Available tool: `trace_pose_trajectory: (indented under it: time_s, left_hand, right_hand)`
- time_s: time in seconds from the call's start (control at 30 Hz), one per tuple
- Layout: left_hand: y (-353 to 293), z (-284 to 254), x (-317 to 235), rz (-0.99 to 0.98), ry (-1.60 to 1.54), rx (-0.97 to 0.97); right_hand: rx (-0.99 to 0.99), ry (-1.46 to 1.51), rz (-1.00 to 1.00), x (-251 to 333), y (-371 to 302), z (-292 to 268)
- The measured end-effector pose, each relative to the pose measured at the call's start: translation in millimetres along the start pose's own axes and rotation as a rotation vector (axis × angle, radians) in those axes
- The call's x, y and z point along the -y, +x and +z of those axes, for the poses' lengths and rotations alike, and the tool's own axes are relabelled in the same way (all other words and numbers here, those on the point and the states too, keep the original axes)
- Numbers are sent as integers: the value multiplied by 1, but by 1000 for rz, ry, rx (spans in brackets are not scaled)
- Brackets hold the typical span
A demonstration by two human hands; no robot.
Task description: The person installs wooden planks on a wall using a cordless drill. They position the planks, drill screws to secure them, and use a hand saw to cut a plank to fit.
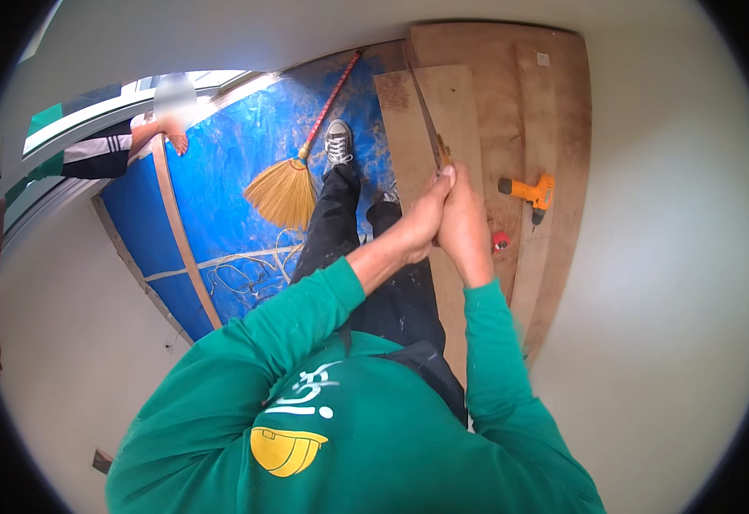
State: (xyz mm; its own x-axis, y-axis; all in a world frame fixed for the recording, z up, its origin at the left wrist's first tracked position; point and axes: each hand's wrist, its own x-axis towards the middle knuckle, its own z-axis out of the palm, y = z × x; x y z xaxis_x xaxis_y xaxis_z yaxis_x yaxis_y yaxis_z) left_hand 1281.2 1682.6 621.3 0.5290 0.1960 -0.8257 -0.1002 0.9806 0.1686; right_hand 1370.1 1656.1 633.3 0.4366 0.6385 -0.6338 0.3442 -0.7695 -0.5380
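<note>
My left hand (422,216) and my right hand (462,210) are closed together around the wooden handle of a handsaw (430,124). Its long, thin blade points away from me, seen nearly edge-on, over a light plywood piece (404,107). How the fingers of each hand wrap the handle is partly hidden. Under and beside that piece lie larger brown wooden boards (554,111). To the right of my hands, an orange cordless drill (530,195) rests on the boards, with a small red tape measure (500,242) nearer to me.
A straw broom (284,193) with a red handle lies on blue sheeting (237,120) left of my feet. Loose cord (241,272) and a wooden strip (177,218) are also there. Another person's foot (175,140) shows by the window frame; pale walls stand on both sides.
</note>
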Motion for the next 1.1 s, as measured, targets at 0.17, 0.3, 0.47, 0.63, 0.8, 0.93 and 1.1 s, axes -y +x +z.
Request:
trace_pose_trajectory:
  time_s: [0.17,0.3,0.47,0.63,0.8,0.93,1.1]
  left_hand:
    - [18,-10,-9,-19,31,71]
    - [17,-6,0,-34,87,57]
    - [35,-19,4,28,30,31]
    - [29,-17,12,57,23,18]
    - [48,-16,15,164,154,57]
    - [40,-7,17,160,91,87]
    - [32,-11,31,191,133,-19]
  right_hand:
    - [-34,3,-227,-9,19,9]
    - [-23,-16,-65,-1,0,-2]
    - [-16,-53,-198,-14,31,14]
    - [14,-64,-38,0,8,-1]
    - [-65,61,-262,-38,28,13]
    - [-55,-42,-215,-31,20,4]
    - [45,-49,18,-26,-1,1]
